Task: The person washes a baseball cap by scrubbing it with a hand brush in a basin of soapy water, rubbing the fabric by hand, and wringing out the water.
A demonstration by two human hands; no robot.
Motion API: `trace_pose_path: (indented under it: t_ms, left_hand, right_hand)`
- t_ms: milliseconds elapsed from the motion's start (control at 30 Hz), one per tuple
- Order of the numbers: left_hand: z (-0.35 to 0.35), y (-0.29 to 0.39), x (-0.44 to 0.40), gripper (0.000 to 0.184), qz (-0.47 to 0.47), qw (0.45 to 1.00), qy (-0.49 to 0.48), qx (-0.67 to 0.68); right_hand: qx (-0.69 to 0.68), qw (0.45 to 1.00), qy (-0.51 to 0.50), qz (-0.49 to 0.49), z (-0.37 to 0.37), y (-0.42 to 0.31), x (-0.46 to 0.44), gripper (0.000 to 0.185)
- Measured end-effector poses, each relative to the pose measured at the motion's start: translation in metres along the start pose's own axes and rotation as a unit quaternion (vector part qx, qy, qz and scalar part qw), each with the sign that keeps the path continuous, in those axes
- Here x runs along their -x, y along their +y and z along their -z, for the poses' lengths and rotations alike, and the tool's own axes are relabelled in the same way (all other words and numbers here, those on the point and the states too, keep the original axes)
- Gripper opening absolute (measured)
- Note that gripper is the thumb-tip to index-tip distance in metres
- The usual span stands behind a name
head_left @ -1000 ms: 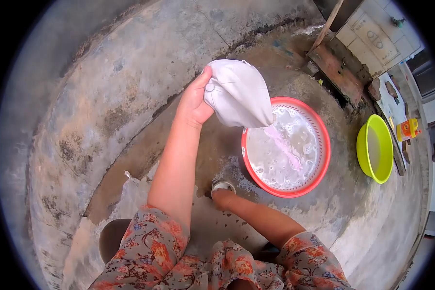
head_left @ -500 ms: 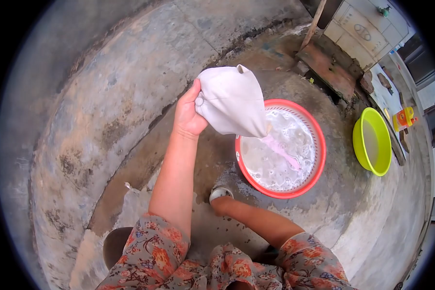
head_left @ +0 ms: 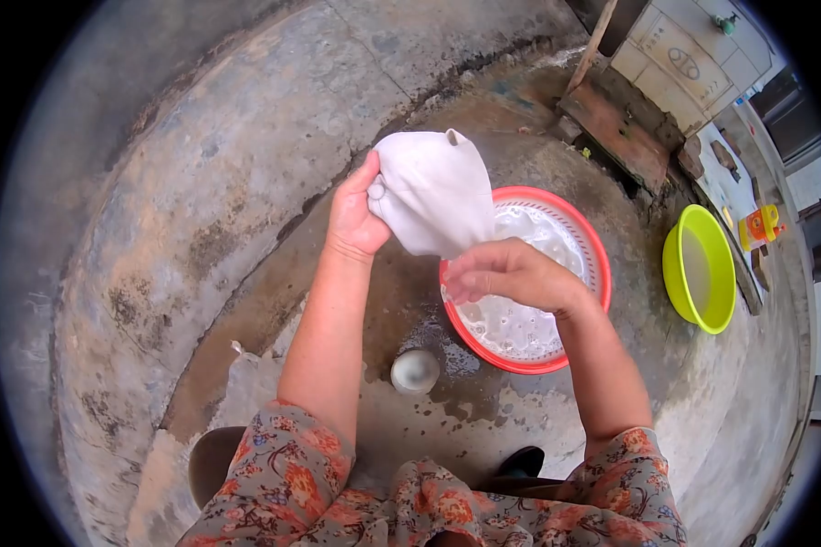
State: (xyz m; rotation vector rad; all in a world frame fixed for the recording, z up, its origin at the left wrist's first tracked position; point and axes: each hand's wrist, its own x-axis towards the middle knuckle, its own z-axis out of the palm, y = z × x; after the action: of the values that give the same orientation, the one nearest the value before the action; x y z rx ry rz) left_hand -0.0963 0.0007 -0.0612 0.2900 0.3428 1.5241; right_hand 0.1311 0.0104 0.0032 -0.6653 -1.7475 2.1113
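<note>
My left hand (head_left: 354, 211) is closed on the edge of a pale, whitish cloth cap (head_left: 436, 190), with a small round button by the thumb. It hangs over the left rim of a red plastic basin (head_left: 600, 273) filled with sudsy water. Just under the cap's lower end is my right hand (head_left: 511, 273), its fingers curled together above the basin's left side. Whatever those fingers may hold is hidden. Below them, on the wet concrete, stands a small round bowl (head_left: 415, 372) with whitish contents.
A yellow-green basin (head_left: 726, 301) stands to the right, near a yellow container with an orange label (head_left: 759, 226). A tiled block with a green tap (head_left: 724, 23) is at the upper right. A dark shoe (head_left: 523, 461) shows near my lap. Raised concrete curves along the left.
My right hand has left the small bowl and risen to beneath the cap. My left hand holds the cap in nearly the same place. The pink strip over the suds is now hidden.
</note>
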Motion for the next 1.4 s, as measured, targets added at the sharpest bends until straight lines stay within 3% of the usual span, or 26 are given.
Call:
trace_pose_path:
  t_ms: [33,67,133,200,267,333,400,533,600,633,700,733,800,833,867,900,1000,1067,1100,1133,1200,1267,1367,1400]
  left_hand:
    - [-0.001,-0.003,0.0,0.038,0.007,1.0,-0.004,-0.001]
    - [-0.002,-0.006,0.0,0.038,0.015,1.0,-0.008,-0.002]
    - [-0.004,-0.014,-0.001,0.038,0.023,1.0,-0.003,-0.003]
    - [-0.002,-0.018,-0.003,0.038,0.028,1.0,0.004,-0.005]
    - [0.005,-0.02,-0.006,0.041,0.048,0.997,-0.051,0.03]
    - [0.008,-0.02,-0.007,0.04,0.037,0.998,-0.046,0.032]
    - [0.007,-0.018,-0.007,0.04,0.024,0.998,-0.045,0.036]
    - [0.002,-0.014,-0.006,0.04,0.014,0.999,-0.029,0.032]
    - [0.001,-0.015,-0.006,0.041,0.006,1.0,-0.003,0.025]
    - [0.0,-0.017,-0.005,0.04,0.009,1.0,0.004,0.028]
    - [-0.003,-0.021,-0.005,0.04,0.014,0.999,0.011,0.03]
    - [-0.005,-0.024,-0.006,0.039,0.015,1.0,0.025,0.009]
    - [-0.018,-0.025,-0.005,0.039,0.018,0.999,0.039,-0.013]
    - [-0.023,-0.024,-0.005,0.039,0.024,0.985,0.069,-0.156]
    - [-0.029,-0.025,-0.004,0.038,0.031,0.95,0.097,-0.294]
    - [-0.031,-0.029,-0.006,0.033,0.008,0.931,0.115,-0.345]
    - [-0.056,-0.037,0.003,0.028,0.001,0.929,0.124,-0.35]
    - [-0.058,-0.046,0.002,0.025,-0.011,0.948,0.105,-0.299]
    - [-0.062,-0.055,0.004,0.028,-0.059,0.951,0.128,-0.276]
    - [-0.065,-0.065,0.006,0.032,-0.106,0.95,0.15,-0.253]
    - [-0.079,-0.078,0.014,0.029,-0.105,0.952,0.167,-0.235]
    - [-0.092,-0.087,0.015,0.028,-0.105,0.962,0.146,-0.207]
    - [-0.059,-0.045,0.005,0.025,-0.099,0.958,0.173,-0.207]
    - [-0.054,-0.048,0.005,0.025,-0.099,0.958,0.173,-0.209]
  right_hand:
    - [-0.017,0.997,0.068,0.025,0.001,-0.008,0.0,0.017]
    - [-0.018,0.997,0.072,0.025,0.001,-0.008,-0.004,0.017]
    - [-0.02,0.972,0.177,0.155,-0.006,-0.004,-0.014,0.018]
    - [0.017,0.969,0.192,0.156,-0.014,0.008,-0.021,0.02]
    - [0.358,0.871,0.259,0.215,-0.019,0.02,-0.025,0.023]
    - [0.395,0.841,0.271,0.253,-0.018,0.021,-0.025,0.026]
    - [0.54,0.767,0.266,0.222,-0.01,0.018,-0.022,0.025]
    - [0.495,0.798,0.291,0.185,0.002,0.019,-0.025,0.025]
    - [0.436,0.743,0.409,0.302,0.005,0.018,-0.034,0.027]
    - [0.436,0.743,0.409,0.302,0.007,0.024,-0.039,0.027]
    - [0.172,0.897,0.361,0.187,0.005,0.033,-0.048,0.023]
    - [0.171,0.897,0.362,0.188,0.005,0.037,-0.049,0.023]
    - [0.257,0.83,0.467,0.165,-0.002,0.034,-0.05,0.018]
    - [0.156,0.838,0.481,0.203,0.0,0.034,-0.053,0.016]
    - [0.157,0.839,0.481,0.202,-0.003,0.033,-0.054,0.016]
    - [0.146,0.849,0.459,0.22,-0.008,0.032,-0.055,0.015]
    - [0.167,0.865,0.411,0.235,-0.036,0.027,-0.058,0.019]
    - [0.372,0.791,0.402,0.271,-0.046,0.029,-0.059,0.027]
    - [0.398,0.772,0.429,0.249,-0.044,0.025,-0.062,0.034]
    - [0.396,0.773,0.43,0.247,-0.037,0.02,-0.065,0.034]
    - [0.326,0.772,0.525,0.15,-0.011,0.008,-0.065,0.035]
    - [0.293,0.771,0.55,0.133,-0.004,0.011,-0.061,0.03]
    - [0.251,0.818,0.41,0.315,-0.055,0.026,-0.06,0.022]
    - [0.249,0.818,0.412,0.316,-0.057,0.027,-0.064,0.022]
